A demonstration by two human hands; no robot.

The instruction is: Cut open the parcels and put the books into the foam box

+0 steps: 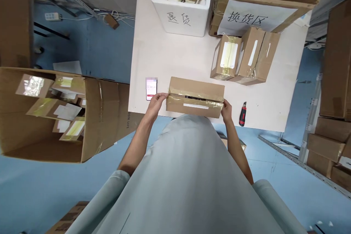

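A long cardboard box (195, 108) lies at the table's near edge, right in front of my body. Tape on its top is parted along the middle seam, and a narrow dark gap shows there. My left hand (157, 103) pinches the box's left end at the seam. At the right end, my right hand (226, 111) grips the corner, its fingers partly hidden. A red and black utility knife (242, 114) rests on the table to the right of my right hand. Left of the box, a phone (151, 88) with a lit screen lies above my left hand.
On the white table (175, 56), a white foam bin (186, 18) holds books. Beside it stands a large open carton (263, 2) with a paper sign. Taped boxes (251, 56) sit before the carton. A big carton (106, 113) of parcels stands left; shelving (309, 117) is right.
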